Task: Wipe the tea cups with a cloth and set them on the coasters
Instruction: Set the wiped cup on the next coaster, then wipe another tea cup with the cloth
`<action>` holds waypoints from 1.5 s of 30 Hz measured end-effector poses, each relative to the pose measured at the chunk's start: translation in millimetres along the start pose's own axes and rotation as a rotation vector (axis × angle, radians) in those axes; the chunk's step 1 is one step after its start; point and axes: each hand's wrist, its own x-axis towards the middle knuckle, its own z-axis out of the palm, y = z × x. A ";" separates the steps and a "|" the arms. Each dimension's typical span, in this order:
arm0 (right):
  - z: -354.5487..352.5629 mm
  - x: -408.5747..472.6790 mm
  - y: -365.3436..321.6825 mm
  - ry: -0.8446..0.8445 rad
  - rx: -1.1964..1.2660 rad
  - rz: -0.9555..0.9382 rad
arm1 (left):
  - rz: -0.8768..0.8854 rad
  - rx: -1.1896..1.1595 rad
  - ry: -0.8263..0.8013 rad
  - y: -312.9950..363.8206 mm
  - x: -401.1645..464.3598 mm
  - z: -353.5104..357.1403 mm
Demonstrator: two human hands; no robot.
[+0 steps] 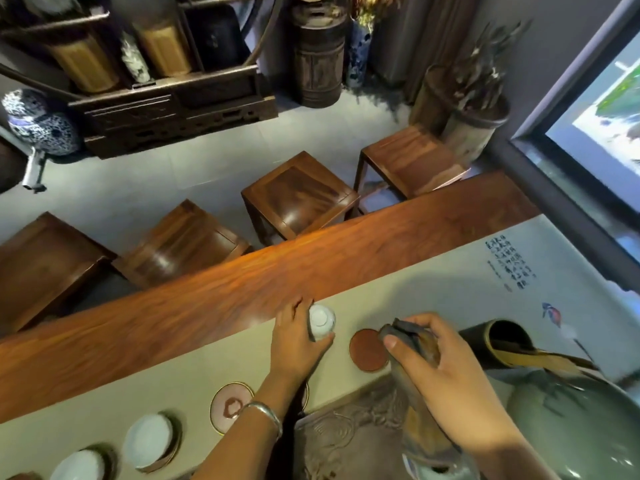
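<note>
While two pale tea cups already sit on their coasters far to the left of the left hand, the nearer cup [148, 439] rests on a coaster whose rim shows at its right side, and the outer cup [80, 465] lies at the lower left edge of the view. Between that pair and the left forearm lies a bare coaster [231, 407], pinkish with a darker mark in its middle, just beside the silver bracelet [266, 415] on the wrist. The left hand [294, 344] is stretched forward over the pale table runner [166, 379] and is closed around a small white tea cup [321, 322], fingers on its far side and thumb on its near side; the cup appears upside down, its foot ring facing up, close to the runner's far edge where the wooden table [242, 282] shows. Between the two hands, just right of the held cup, lies a reddish-brown coaster [367, 349] with nothing on it. The right hand [440, 362] is clenched on a grey-brown cloth [414, 341], thumb pressed on the bunched top, the rest of the cloth hanging down under the palm toward the carved tea tray [346, 438]. The hands are apart, the cloth not touching the cup. Right of the right hand stands a dark tube holder [491, 341] with wooden tools, and below it a green glazed bowl [568, 427].
</note>
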 end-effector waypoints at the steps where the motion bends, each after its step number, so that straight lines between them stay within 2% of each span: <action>1: -0.2 4.6 2.0 0.005 0.007 0.012 | 0.002 -0.006 0.010 -1.7 1.5 2.0; 10: 4.6 19.4 11.0 -0.019 -0.017 0.035 | -0.011 -0.078 0.067 -2.3 -0.2 5.2; 18: 4.9 0.5 -0.2 -0.026 -0.035 -0.054 | -0.025 -0.180 0.060 15.0 -24.9 -18.0; 28: 19.0 -58.8 -17.7 -0.040 -0.082 -0.178 | -0.047 -0.200 0.126 13.2 -118.7 -68.1; 37: 43.8 -145.7 -10.7 -0.191 -0.186 -0.280 | -0.074 -0.299 0.177 11.5 -236.1 -129.3; 45: 86.1 -210.3 -9.2 -0.212 -0.186 -0.354 | -0.037 -0.240 0.218 3.3 -327.7 -177.9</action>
